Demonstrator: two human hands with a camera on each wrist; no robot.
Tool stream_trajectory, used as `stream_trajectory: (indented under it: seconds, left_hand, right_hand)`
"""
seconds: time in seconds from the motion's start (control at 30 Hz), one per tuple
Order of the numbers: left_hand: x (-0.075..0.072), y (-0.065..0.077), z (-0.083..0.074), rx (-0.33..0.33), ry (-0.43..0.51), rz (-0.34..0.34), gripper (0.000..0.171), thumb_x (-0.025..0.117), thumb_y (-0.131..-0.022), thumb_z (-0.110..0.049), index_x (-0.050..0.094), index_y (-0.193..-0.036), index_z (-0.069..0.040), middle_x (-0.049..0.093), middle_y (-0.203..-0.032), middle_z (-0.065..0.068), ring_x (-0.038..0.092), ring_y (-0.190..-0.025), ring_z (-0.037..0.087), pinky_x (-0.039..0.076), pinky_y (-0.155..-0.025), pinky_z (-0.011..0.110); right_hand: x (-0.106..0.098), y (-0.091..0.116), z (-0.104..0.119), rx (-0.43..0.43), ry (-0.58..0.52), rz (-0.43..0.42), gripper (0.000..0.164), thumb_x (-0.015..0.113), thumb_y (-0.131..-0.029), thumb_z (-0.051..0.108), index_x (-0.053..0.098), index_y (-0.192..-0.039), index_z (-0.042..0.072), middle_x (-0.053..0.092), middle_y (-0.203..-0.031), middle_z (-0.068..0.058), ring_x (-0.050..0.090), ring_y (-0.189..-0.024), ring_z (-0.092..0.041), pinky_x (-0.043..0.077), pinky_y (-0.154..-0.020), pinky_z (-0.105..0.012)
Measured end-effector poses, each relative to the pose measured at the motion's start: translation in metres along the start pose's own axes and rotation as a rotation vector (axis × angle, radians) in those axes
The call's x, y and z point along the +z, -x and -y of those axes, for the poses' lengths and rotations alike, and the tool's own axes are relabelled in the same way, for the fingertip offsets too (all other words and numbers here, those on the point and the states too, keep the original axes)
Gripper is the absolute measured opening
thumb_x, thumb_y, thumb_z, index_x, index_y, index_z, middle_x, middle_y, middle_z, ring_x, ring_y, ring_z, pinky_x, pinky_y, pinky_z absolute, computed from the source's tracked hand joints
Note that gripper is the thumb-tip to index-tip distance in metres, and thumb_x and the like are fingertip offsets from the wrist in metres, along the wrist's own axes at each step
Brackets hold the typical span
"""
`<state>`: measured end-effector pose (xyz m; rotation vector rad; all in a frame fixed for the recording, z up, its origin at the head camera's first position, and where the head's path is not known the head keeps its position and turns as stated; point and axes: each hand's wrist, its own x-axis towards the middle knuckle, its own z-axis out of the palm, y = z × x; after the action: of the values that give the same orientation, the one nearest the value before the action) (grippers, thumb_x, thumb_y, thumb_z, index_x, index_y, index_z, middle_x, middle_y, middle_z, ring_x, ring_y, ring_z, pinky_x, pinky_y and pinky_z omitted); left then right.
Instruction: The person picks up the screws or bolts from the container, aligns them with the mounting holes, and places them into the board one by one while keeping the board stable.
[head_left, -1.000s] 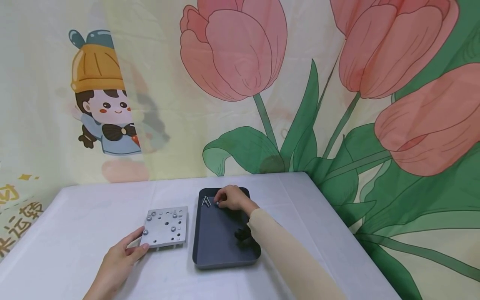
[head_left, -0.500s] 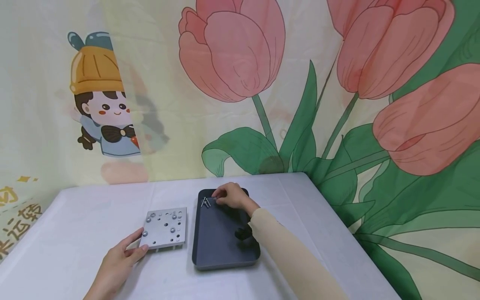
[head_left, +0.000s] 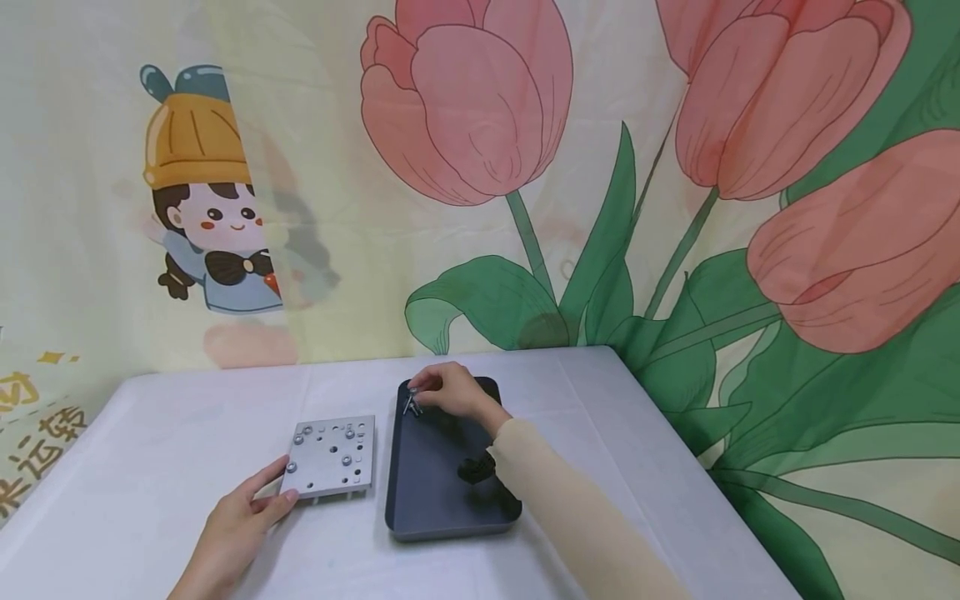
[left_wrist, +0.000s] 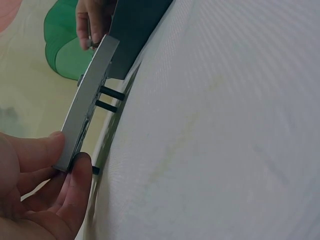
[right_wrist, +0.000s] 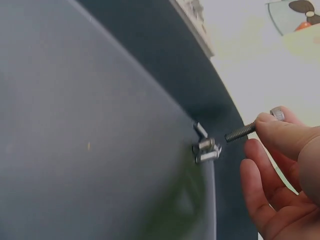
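Observation:
A silver metal plate (head_left: 326, 458) with drilled holes has several bolts standing in it. My left hand (head_left: 236, 521) grips its near left corner, thumb on one face and fingers on the other in the left wrist view. Dark bolt shanks (left_wrist: 111, 93) stick out of the plate's underside. Over the far left corner of a dark grey tray (head_left: 427, 508), my right hand (head_left: 453, 392) pinches a socket-head bolt (right_wrist: 241, 132) between thumb and fingers. Just beyond its threaded end, several loose bolts (right_wrist: 206, 150) lie in the tray's corner.
The tray and plate sit side by side on a white-covered table (head_left: 187, 417). A black object (head_left: 476, 468) shows beneath my right wrist, above the tray. Behind the table hangs a cloth printed with pink tulips (head_left: 480, 100).
My right hand has moved left across the tray's far end, coming over the loose bolts. My left hand and the plate have stayed in place.

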<state>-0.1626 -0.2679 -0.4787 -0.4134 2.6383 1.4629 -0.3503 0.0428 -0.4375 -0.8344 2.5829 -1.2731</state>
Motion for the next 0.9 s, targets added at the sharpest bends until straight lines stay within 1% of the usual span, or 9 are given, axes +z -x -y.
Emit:
stream_trajectory:
  seconds: [0.1,0.27,0.43,0.57,0.73,0.9]
  left_hand:
    - [0.0,0.0,0.001,0.002,-0.001,-0.001,0.077,0.072,-0.103,-0.038,0.036,-0.167,-0.014,0.05,-0.158,0.025,0.059,-0.124,0.032,0.049,-0.08,0.03]
    - [-0.001,0.001,0.002,-0.002,-0.019,0.003,0.078,0.072,-0.103,-0.041,0.036,-0.167,-0.014,0.052,-0.156,0.025,0.06,-0.124,0.034,0.049,-0.079,0.03]
    - [-0.002,0.001,0.001,0.0,-0.022,-0.002,0.078,0.072,-0.103,-0.041,0.036,-0.167,-0.014,0.053,-0.156,0.025,0.059,-0.125,0.034,0.048,-0.08,0.03]
    - [-0.002,0.001,0.001,-0.012,-0.013,0.001,0.079,0.072,-0.103,-0.041,0.035,-0.167,-0.014,0.051,-0.157,0.025,0.059,-0.124,0.035,0.049,-0.079,0.029]
    - [0.0,-0.001,0.001,-0.011,-0.005,-0.005,0.078,0.072,-0.103,-0.04,0.035,-0.167,-0.014,0.049,-0.159,0.025,0.059,-0.123,0.033,0.049,-0.079,0.03]
    - [0.0,-0.001,0.002,0.0,-0.019,-0.014,0.077,0.072,-0.103,-0.038,0.036,-0.167,-0.013,0.05,-0.158,0.026,0.061,-0.123,0.033,0.049,-0.079,0.03]
  right_hand:
    - [0.005,0.0,0.006,-0.011,-0.032,0.002,0.021,0.078,-0.098,0.01,0.078,-0.119,0.008,0.077,-0.103,0.0,0.067,-0.09,-0.007,0.053,-0.079,-0.025]
    - [0.012,-0.004,0.017,-0.024,-0.055,-0.002,0.02,0.08,-0.097,0.011,0.078,-0.117,0.01,0.076,-0.101,0.002,0.066,-0.088,-0.006,0.053,-0.076,-0.023]
    - [0.023,-0.009,0.032,-0.031,-0.123,0.009,0.022,0.079,-0.098,0.009,0.077,-0.119,0.007,0.078,-0.103,0.001,0.069,-0.091,-0.005,0.054,-0.077,-0.023]
    - [0.033,-0.013,0.044,-0.033,-0.149,0.031,0.022,0.077,-0.098,0.009,0.076,-0.12,0.007,0.079,-0.103,0.001,0.07,-0.092,-0.004,0.054,-0.079,-0.023]
    - [0.045,-0.018,0.052,-0.051,-0.149,0.044,0.024,0.079,-0.097,0.008,0.076,-0.12,0.006,0.079,-0.101,0.002,0.068,-0.089,-0.003,0.053,-0.077,-0.022]
    - [0.056,-0.023,0.058,-0.069,-0.145,0.041,0.023,0.08,-0.096,0.008,0.077,-0.119,0.007,0.079,-0.099,0.003,0.067,-0.086,-0.001,0.051,-0.077,-0.021]
